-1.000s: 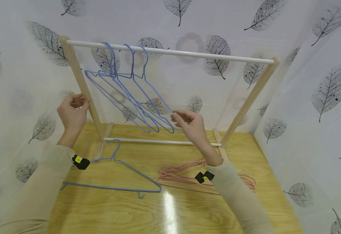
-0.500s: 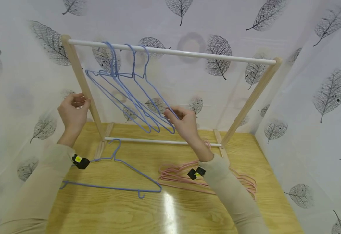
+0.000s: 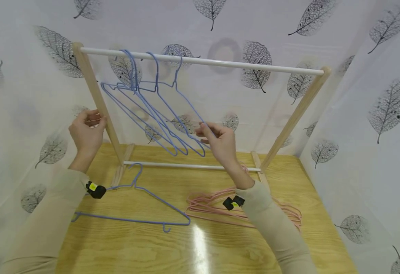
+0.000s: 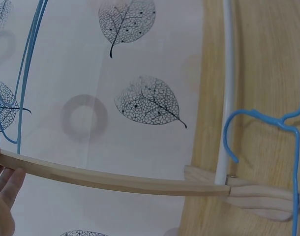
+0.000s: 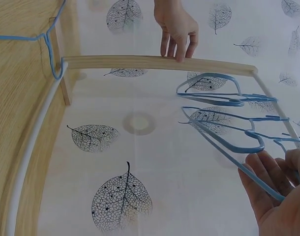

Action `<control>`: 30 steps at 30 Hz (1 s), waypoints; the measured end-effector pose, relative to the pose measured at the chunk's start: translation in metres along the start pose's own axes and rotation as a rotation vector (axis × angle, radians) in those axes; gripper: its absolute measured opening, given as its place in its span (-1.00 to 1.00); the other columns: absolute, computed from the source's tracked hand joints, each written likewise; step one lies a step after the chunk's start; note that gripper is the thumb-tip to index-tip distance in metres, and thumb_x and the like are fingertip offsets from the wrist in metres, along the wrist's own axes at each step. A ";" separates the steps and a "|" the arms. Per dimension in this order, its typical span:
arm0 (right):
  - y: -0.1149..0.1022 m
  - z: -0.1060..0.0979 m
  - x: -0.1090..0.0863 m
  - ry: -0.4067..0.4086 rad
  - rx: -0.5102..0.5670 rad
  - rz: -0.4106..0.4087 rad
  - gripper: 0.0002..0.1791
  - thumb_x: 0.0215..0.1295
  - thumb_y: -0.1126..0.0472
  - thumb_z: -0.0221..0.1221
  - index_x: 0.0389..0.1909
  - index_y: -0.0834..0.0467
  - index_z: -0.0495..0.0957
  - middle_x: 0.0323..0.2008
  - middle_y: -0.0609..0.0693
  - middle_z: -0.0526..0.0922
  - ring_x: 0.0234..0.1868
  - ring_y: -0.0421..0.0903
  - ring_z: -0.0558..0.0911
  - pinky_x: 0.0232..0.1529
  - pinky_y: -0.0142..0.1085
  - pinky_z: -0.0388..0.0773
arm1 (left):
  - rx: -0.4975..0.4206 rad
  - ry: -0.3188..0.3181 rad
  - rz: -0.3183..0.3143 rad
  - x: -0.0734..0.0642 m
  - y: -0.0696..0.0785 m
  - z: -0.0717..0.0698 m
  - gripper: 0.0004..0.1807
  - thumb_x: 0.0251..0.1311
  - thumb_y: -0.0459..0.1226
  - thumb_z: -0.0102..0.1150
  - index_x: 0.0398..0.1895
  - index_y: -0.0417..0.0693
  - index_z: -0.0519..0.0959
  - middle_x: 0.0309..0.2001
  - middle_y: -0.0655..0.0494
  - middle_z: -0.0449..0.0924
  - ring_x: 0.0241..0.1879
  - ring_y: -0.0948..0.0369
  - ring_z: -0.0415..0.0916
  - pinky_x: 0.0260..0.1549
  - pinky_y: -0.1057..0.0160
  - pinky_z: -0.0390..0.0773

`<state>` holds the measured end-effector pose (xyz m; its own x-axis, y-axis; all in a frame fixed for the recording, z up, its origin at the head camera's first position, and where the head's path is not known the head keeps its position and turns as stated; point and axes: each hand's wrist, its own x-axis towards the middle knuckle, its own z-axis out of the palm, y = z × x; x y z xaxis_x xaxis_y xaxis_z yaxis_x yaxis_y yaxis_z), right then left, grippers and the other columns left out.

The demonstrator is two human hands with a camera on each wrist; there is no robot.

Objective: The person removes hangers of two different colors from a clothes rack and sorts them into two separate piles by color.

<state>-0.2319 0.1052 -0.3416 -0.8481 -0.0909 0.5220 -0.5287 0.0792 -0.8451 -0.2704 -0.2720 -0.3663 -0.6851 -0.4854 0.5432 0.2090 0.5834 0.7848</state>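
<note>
Several blue hangers (image 3: pixel 157 72) hang by their hooks from the white top rod (image 3: pixel 241 64) of a wooden rack. My right hand (image 3: pixel 224 144) holds the rightmost blue hanger (image 3: pixel 190 104) by its lower right side. That hanger is tilted and stands a little apart from the others. My left hand (image 3: pixel 87 131) grips the left wooden post (image 3: pixel 93 89) between thumb and fingers at mid height. In the right wrist view, the left hand (image 5: pixel 178 27) reaches the post from above, its fingertips on the wood.
One blue hanger (image 3: pixel 131 219) lies on the wooden table (image 3: pixel 145 251) at front left. Several pink hangers (image 3: pixel 217 215) lie in a heap at front right, partly behind the right forearm. A lower white rod (image 3: pixel 172 165) joins the rack's feet. Leaf-patterned sheeting surrounds the table.
My right hand first moves left onto the rightmost hanger, then slightly right with it. The hanger's hook has slid right along the top rod. My left hand stays on the post.
</note>
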 end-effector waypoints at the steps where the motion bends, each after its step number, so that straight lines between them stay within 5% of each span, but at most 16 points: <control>1: -0.001 -0.001 0.000 0.003 0.002 -0.005 -0.72 0.55 0.27 0.20 0.01 0.43 0.71 -0.16 0.44 0.78 -0.25 -0.38 0.81 -0.15 0.03 0.83 | 0.001 0.000 0.003 0.000 0.000 0.000 -0.70 0.37 -0.21 0.33 0.04 -0.20 0.73 -0.03 -0.23 0.81 -0.41 0.87 0.41 -0.24 0.71 0.56; 7: -0.009 -0.012 -0.003 0.020 -0.005 -0.028 -0.73 0.55 0.31 0.18 0.03 0.45 0.70 -0.16 0.48 0.77 -0.26 -0.39 0.81 -0.20 -0.22 0.85 | -0.001 0.006 0.023 0.000 -0.001 0.000 -0.71 0.37 -0.23 0.33 0.03 -0.23 0.72 -0.03 -0.26 0.80 -0.41 0.89 0.39 -0.25 0.75 0.49; 12: -0.014 -0.023 -0.008 0.043 -0.010 -0.031 -0.73 0.55 0.32 0.19 0.04 0.45 0.69 -0.18 0.47 0.77 -0.27 -0.35 0.82 -0.20 -0.22 0.84 | -0.008 0.002 0.030 0.000 -0.002 0.000 -0.71 0.37 -0.23 0.32 0.03 -0.25 0.72 -0.02 -0.27 0.80 -0.41 0.89 0.39 -0.26 0.77 0.46; 21: -0.018 -0.049 -0.022 0.074 -0.010 -0.035 -0.72 0.55 0.30 0.19 0.02 0.47 0.69 -0.32 -0.25 0.85 -0.26 -0.30 0.85 -0.22 -0.26 0.84 | -0.004 0.001 0.031 0.000 -0.002 0.000 -0.71 0.37 -0.25 0.32 0.03 -0.27 0.71 -0.02 -0.28 0.79 -0.40 0.89 0.38 -0.25 0.76 0.47; 30: -0.019 -0.075 -0.048 0.102 0.014 -0.028 -0.74 0.55 0.33 0.17 0.02 0.45 0.70 -0.34 -0.22 0.86 -0.30 -0.27 0.85 -0.29 -0.31 0.82 | -0.011 0.008 0.026 0.001 -0.001 0.001 -0.72 0.37 -0.26 0.31 0.04 -0.26 0.71 -0.02 -0.27 0.80 -0.39 0.89 0.39 -0.24 0.74 0.49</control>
<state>-0.1836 0.1823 -0.3415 -0.8323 0.0090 0.5542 -0.5526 0.0638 -0.8310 -0.2716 -0.2726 -0.3665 -0.6740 -0.4748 0.5660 0.2345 0.5891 0.7733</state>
